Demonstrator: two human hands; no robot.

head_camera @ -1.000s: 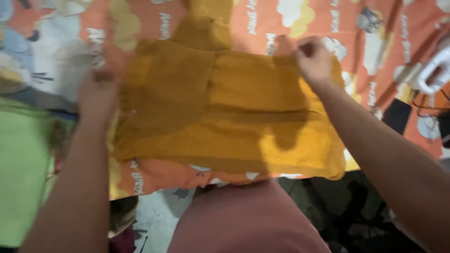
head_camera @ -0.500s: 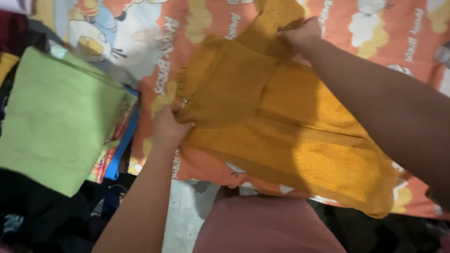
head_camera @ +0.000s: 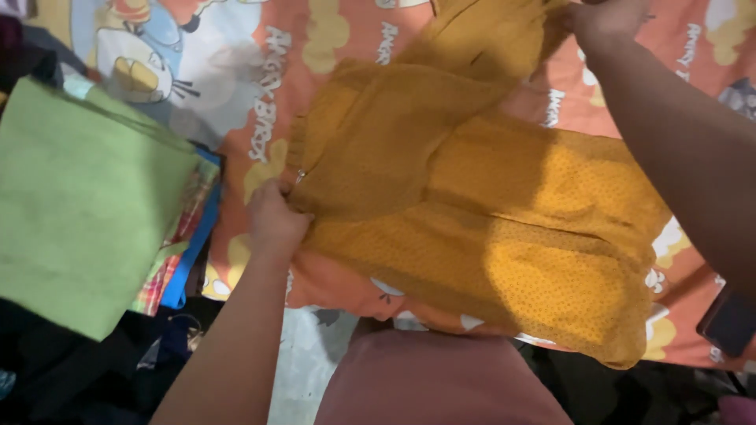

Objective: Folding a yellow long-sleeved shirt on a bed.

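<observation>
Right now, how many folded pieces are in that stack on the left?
3 show: a green cloth on top, a plaid piece under it, and a blue one at the stack's right edge. More may lie hidden beneath.

Mustard-yellow garment [head_camera: 472, 212], partly folded

Textured, dotted fabric lies flat on the orange cartoon bedsheet [head_camera: 268, 102], its upper part gathered toward the top edge.
</observation>
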